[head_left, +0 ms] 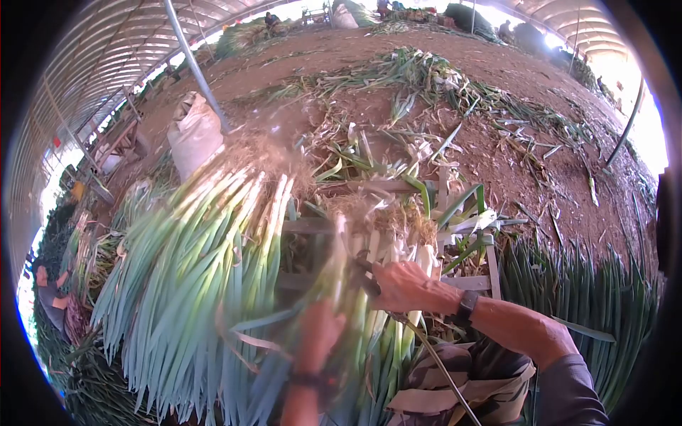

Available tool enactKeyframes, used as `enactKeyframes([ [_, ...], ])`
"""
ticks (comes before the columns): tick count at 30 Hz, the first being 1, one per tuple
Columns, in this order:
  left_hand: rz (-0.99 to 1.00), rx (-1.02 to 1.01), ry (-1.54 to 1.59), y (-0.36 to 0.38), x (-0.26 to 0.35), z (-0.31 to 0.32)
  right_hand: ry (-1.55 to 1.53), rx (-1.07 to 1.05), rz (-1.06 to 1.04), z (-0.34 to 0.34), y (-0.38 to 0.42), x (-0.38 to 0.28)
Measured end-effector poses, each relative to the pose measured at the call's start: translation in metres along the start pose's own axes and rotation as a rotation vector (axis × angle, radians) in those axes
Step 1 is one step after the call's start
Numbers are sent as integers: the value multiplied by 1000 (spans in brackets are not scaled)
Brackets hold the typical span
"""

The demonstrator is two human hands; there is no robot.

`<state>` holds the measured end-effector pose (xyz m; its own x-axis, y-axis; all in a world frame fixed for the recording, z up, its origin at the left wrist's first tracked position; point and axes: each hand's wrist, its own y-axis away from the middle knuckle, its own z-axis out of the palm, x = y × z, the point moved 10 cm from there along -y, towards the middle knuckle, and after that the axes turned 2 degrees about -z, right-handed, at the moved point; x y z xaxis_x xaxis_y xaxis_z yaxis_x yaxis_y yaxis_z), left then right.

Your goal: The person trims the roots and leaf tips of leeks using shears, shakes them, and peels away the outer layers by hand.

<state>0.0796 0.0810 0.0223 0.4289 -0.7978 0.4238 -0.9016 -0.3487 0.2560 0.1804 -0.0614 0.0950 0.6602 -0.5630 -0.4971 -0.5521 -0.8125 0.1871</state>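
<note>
My left hand (pixel 321 334), smeared by motion, is closed round the green part of a long leek (pixel 334 273), whose white end points away from me. My right hand (pixel 408 285) grips a dark tool that looks like an air gun (pixel 365 273), its tip beside the white part of that leek. From below this hand a thin hose (pixel 437 358) runs down past my knee. A large heap of leeks (pixel 192 248) with shaggy roots lies to the left. Cleaner white-stemmed leeks (pixel 426 257) lie partly under my right hand.
A wooden frame (pixel 491 266) stands in front of me, with peeled leaves (pixel 469 224) on it. Rows of green leaves (pixel 575 305) lie at the right. A pale sack (pixel 193 135) stands by a metal pole (pixel 195 64). Another person's arm (pixel 53 277) shows far left. Scraps litter the dirt floor (pixel 298 71).
</note>
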Motion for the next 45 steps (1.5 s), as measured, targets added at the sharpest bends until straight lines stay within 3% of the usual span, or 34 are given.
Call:
enactKeyframes([
  [7, -81, -15, 228, -12, -15, 19, 78, 100, -4, -7, -29, 10],
  [12, -8, 20, 452, -17, -18, 3, 21, -44, -6, -18, -5, -9],
  [15, -45, 52, 475, -17, -13, -16, -97, -156, -34, -27, 46, -38],
  [17, 36, 126, 399, -16, -14, -23, -139, -194, -70, -31, 78, -53],
  [20, 44, 108, 347, -3, -1, -33, -142, -101, -139, -43, 100, -60],
  [23, 138, 137, 139, 13, 4, -22, -73, -38, -113, -48, 100, -54],
  [24, 100, 48, 69, 17, 2, -7, -53, -60, -80, -50, 98, -52],
  [27, 254, 28, 219, 44, 3, 28, -92, -88, -74, -41, 92, -49],
  [28, 348, 51, 162, 55, 12, 19, -78, -137, -57, -36, 89, -50],
  [31, 317, 144, 99, 37, -16, -3, -59, -156, -115, -14, 78, -52],
  [32, 191, 332, -212, 33, -34, -15, -55, -135, -153, -10, 73, -54],
  [35, -28, 544, -41, 14, -79, -28, -21, -179, -123, -6, 63, -65],
  [36, -66, 434, -110, 6, -82, -19, -3, -153, -142, -7, 61, -67],
  [39, 148, 363, -187, 4, -54, -6, 22, -110, -169, -9, 55, -70],
  [43, 364, 338, 146, 22, -46, 42, -52, -179, -148, -9, 57, -76],
  [45, 295, 200, 201, 31, -32, 23, -73, -206, -161, -4, 55, -78],
])
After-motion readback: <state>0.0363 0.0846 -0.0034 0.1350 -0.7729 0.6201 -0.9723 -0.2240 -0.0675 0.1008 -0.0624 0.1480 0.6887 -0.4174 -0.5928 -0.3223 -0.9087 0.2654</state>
